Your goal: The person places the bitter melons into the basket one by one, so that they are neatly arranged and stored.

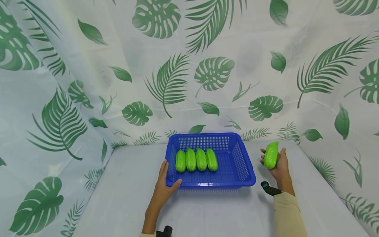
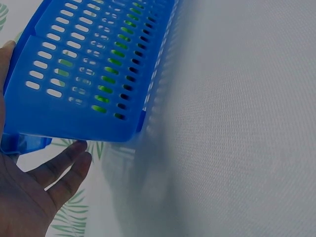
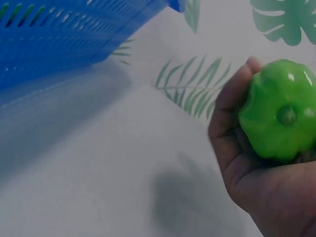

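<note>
In a blue plastic basket (image 1: 234,168), several glossy bright-green, elongated vegetables (image 1: 190,160) stand side by side in a row toward the left. My left hand (image 1: 164,184) touches the basket's front left corner, its fingers along the left rim and its thumb at the front rim. Seen from the left wrist, two extended fingers (image 2: 64,180) hang apart from the basket's side. Right of the basket, my right hand (image 1: 279,166) holds another green vegetable (image 1: 271,155) above the table, palm up. Its rounded, lobed end with a small stub faces the right wrist camera.
A white cover lies over the table (image 1: 207,210). White sheets printed with green leaves (image 1: 213,74) rise behind and at both sides, the back one close to the basket's far rim.
</note>
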{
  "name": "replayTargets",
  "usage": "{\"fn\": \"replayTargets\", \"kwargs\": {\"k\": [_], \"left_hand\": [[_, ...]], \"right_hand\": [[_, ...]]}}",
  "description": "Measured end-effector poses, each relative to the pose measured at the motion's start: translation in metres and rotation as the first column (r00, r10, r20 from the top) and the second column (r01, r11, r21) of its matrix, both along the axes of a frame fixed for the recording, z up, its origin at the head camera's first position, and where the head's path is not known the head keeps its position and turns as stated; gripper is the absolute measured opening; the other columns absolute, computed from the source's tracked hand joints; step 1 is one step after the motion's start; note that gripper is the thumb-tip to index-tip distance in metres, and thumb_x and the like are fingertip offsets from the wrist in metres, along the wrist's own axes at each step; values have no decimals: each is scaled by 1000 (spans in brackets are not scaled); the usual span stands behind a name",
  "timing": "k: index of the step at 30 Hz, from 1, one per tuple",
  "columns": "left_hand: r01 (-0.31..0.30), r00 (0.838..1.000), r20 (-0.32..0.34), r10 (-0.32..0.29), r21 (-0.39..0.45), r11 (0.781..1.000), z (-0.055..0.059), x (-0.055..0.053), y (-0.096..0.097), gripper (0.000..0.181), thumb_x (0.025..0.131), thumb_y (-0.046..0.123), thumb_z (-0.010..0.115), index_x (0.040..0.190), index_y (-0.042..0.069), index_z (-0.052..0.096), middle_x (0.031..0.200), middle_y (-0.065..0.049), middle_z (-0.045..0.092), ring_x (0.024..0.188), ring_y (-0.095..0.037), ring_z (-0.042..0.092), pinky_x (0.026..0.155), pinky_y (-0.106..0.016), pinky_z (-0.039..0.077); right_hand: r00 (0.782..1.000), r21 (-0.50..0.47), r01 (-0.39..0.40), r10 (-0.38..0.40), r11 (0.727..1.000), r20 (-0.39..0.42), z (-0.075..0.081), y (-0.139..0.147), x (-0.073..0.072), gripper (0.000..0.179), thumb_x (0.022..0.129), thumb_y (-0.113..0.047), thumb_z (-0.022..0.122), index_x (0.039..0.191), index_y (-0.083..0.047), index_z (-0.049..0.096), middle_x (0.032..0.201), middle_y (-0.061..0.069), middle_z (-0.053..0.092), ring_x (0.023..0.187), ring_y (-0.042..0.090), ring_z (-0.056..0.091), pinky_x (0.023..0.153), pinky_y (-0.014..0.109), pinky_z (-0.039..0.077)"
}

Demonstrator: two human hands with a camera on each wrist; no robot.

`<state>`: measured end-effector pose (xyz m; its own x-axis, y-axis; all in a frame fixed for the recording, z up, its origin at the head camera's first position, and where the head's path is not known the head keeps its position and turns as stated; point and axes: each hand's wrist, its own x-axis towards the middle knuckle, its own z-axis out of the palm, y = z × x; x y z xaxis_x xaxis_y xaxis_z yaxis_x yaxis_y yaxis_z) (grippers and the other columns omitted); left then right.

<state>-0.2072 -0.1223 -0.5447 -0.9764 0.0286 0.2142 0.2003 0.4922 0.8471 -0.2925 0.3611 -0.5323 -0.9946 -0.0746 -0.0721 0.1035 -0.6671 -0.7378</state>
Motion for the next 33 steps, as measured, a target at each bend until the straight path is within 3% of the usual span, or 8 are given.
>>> {"fn": "replayTargets", "kwargs": {"k": [3,8,15,20,23,29,33], "left_hand": [[1,1000,-4,-1,-3,1000,1,1,0,91,88,40,69,158,14,16,166,2,7,152,-32,11,117,-58,21],[6,1000,2,-6,-8,1000,1,0,0,92,88,44,69,158,15,15,166,3,6,152,-30,11,118,-57,20],[2,1000,-2,-2,-16,1000,-1,-2,-1,93,88,44,69,158,17,15,166,4,7,153,-29,11,118,-56,21],[7,1000,-7,-7,-9,1000,-3,-1,-1,92,88,39,70,158,15,15,166,0,8,152,-34,12,116,-60,23],[7,1000,-3,-7,-11,1000,-3,-1,-1,93,88,42,69,158,15,15,166,2,7,152,-33,12,117,-60,22],[3,1000,6,-3,-9,1000,-3,-1,0,93,88,43,69,158,16,15,166,2,7,152,-31,11,118,-58,21],[2,1000,7,-2,-15,1000,-2,-1,0,93,88,43,69,158,15,15,166,1,8,152,-32,11,117,-58,21]], "right_hand": [[1000,-13,-31,31,999,-1,1,1,1,63,103,-53,28,153,-25,2,112,7,67,95,20,59,85,38,54],[999,-35,-37,38,999,27,4,1,3,64,105,-38,38,154,-29,-2,112,6,59,101,21,65,87,41,57],[1000,180,0,5,984,-29,19,-5,4,54,105,-35,39,149,-21,11,111,1,53,84,13,64,70,27,58],[990,249,-53,83,967,-115,33,-10,8,57,106,-40,29,156,-21,7,118,2,55,94,14,61,77,31,58],[977,282,-91,140,955,-160,42,-15,7,57,108,-36,24,158,-20,0,123,4,49,101,15,57,84,33,57],[975,434,-80,160,897,-153,58,-32,-4,63,108,-24,33,157,-18,-7,126,-1,38,106,10,56,85,26,56],[971,588,-54,180,807,-159,64,-46,-14,67,105,-21,43,157,-15,0,128,4,38,105,7,62,83,26,58]]}}
